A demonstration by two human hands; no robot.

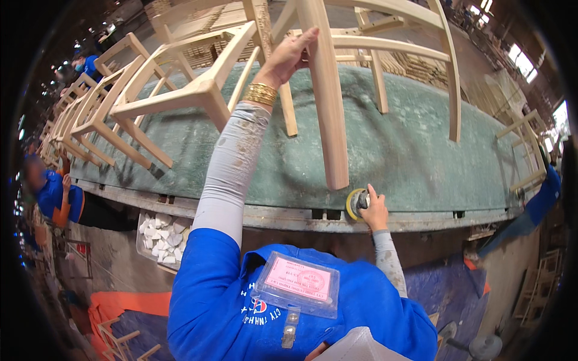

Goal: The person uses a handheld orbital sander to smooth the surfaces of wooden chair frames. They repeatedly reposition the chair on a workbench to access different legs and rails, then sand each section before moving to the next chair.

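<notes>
My left hand [293, 55] reaches far over the green-topped bench and is closed round a thick, pale wooden leg of a chair frame [328, 108]. The thumb lies on the leg's near face; the other fingers are partly hidden behind it. Close to the bench's front edge, my right hand [374, 209] grips a small round power sander [356, 203] with a yellow rim. Its disc stands on edge just below and right of the leg's lower end, seemingly apart from it. The disc's working face is mostly turned away from view.
Several unfinished chair frames [208, 90] line the left of the green bench [253, 180]. Below its front edge sits a bin of white offcuts [162, 237]. Co-workers in blue stand at the left [60, 195] and right [530, 207]. Wood stacks [397, 60] lie beyond.
</notes>
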